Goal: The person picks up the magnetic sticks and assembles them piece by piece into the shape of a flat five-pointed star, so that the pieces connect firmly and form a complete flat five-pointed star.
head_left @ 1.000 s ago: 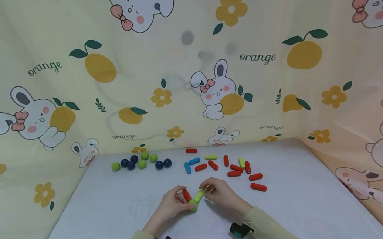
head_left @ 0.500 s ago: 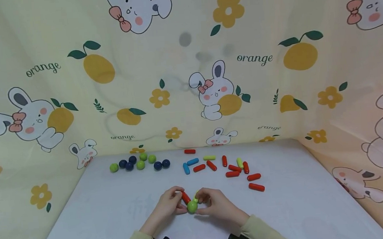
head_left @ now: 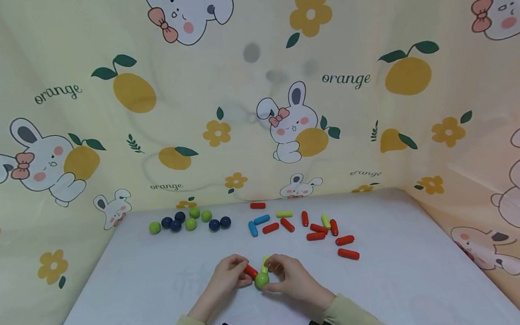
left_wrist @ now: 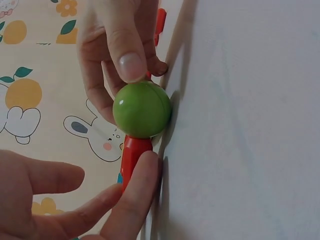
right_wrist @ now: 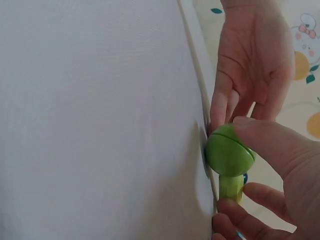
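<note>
A green ball with a seam joins a red stick and a yellow-green stick near the front of the table. My left hand pinches the red stick from the left; in the left wrist view its fingertip lies along the red stick. From the other side my right hand presses its thumb on the ball, with its fingers around the yellow-green stick. The red stick's far end is hidden by my left fingers.
At the back left lie several loose green balls and dark blue balls. Several red sticks, two blue sticks and two yellow-green sticks are scattered at the back middle and right. A printed curtain rises behind the table.
My right hand has moved left and down from the yellow-green stick's far end, bringing its thumb onto the ball. My left thumb has come off the ball. The yellow-green stick has swung more upright.
</note>
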The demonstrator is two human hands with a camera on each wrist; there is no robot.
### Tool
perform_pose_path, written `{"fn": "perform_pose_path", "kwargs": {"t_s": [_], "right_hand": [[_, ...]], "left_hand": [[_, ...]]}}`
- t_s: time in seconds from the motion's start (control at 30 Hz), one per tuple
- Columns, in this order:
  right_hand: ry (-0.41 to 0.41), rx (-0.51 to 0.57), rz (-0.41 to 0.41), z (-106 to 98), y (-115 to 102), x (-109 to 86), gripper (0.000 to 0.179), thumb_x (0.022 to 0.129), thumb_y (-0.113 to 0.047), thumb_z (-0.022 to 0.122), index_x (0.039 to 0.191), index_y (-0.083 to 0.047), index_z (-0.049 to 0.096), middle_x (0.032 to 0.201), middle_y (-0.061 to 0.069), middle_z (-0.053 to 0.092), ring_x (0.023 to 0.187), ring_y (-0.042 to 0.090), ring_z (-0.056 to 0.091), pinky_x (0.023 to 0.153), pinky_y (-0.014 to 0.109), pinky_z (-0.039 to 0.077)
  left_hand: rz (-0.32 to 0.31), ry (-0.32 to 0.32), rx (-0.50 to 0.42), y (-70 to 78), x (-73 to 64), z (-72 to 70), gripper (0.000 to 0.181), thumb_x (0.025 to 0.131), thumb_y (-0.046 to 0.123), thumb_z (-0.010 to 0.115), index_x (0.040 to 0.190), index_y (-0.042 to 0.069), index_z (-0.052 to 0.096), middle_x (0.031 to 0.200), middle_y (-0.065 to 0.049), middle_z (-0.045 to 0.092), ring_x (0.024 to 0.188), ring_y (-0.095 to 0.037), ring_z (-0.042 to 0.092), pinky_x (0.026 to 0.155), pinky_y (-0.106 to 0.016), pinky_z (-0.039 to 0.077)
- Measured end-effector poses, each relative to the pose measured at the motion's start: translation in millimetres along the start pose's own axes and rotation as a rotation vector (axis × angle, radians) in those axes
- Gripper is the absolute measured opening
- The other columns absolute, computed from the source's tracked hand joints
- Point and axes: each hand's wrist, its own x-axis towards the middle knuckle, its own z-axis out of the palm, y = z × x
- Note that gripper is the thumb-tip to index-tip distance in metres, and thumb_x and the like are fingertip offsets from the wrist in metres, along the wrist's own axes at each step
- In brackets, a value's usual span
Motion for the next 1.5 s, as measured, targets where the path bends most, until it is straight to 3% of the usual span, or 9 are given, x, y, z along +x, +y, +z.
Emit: {"fn": "perform_pose_path", "kwargs": {"t_s": [0.23, 0.57, 0.73, 1.23, 1.37, 1.5], "right_hand": [[0.005, -0.02, 0.031, -1.6, 4.9, 1.3, 0.046, 0.078, -0.033, 0.08, 0.116, -0.016, 0.06, 0.102, -0.007, 0.059, 0.093, 0.016, 0.054, 0.079, 0.029, 0.049], [-0.025, 0.128, 0.131, -18.2, 13.3, 1.9, 0.039, 0.085, -0.016, 0.073, 0.121, -0.015, 0.06, 0.112, -0.003, 0.061, 0.1, 0.018, 0.057, 0.089, 0.037, 0.05], [0.0, 0.158, 0.129, -24.7, 15.4, 2.7, 0.039, 0.085, -0.013, 0.073, 0.122, -0.013, 0.059, 0.115, 0.001, 0.061, 0.101, 0.02, 0.058, 0.091, 0.041, 0.049], [0.043, 0.187, 0.151, -29.2, 21.4, -3.7, 0.032, 0.084, -0.016, 0.074, 0.115, -0.011, 0.066, 0.11, 0.003, 0.063, 0.098, 0.02, 0.061, 0.084, 0.031, 0.053], [0.036, 0.193, 0.127, -30.3, 20.3, -5.6, 0.032, 0.084, -0.015, 0.074, 0.115, -0.009, 0.065, 0.111, 0.003, 0.063, 0.098, 0.02, 0.062, 0.085, 0.03, 0.053], [0.027, 0.205, 0.107, -30.7, 18.1, -5.7, 0.032, 0.085, -0.012, 0.074, 0.114, -0.007, 0.065, 0.111, 0.005, 0.063, 0.098, 0.022, 0.062, 0.085, 0.03, 0.053]], "left_hand": [[-0.012, -0.03, -0.064, -1.5, 3.1, -1.9, 0.031, 0.101, 0.015, 0.047, 0.119, -0.01, 0.053, 0.097, -0.015, 0.062, 0.077, -0.019, 0.066, 0.072, -0.033, 0.057], [-0.025, -0.027, -0.101, 1.8, 1.0, -0.9, 0.03, 0.101, 0.009, 0.044, 0.12, -0.012, 0.053, 0.108, -0.019, 0.061, 0.087, -0.024, 0.065, 0.078, -0.036, 0.056], [-0.019, -0.043, -0.115, 4.2, 1.3, 0.7, 0.03, 0.101, 0.009, 0.043, 0.121, -0.012, 0.052, 0.107, -0.019, 0.061, 0.089, -0.024, 0.064, 0.079, -0.036, 0.056], [-0.015, -0.092, -0.134, 1.8, 5.6, -3.9, 0.032, 0.101, 0.014, 0.048, 0.121, -0.01, 0.053, 0.105, -0.017, 0.063, 0.093, -0.027, 0.065, 0.081, -0.036, 0.055], [0.019, -0.06, -0.125, 1.1, 10.5, -13.9, 0.033, 0.101, 0.015, 0.047, 0.121, -0.01, 0.052, 0.107, -0.021, 0.062, 0.093, -0.028, 0.064, 0.083, -0.037, 0.054], [0.098, 0.047, -0.097, 3.9, 21.9, -31.2, 0.03, 0.1, 0.012, 0.048, 0.12, -0.009, 0.054, 0.109, -0.023, 0.061, 0.095, -0.03, 0.064, 0.083, -0.038, 0.054]]}}
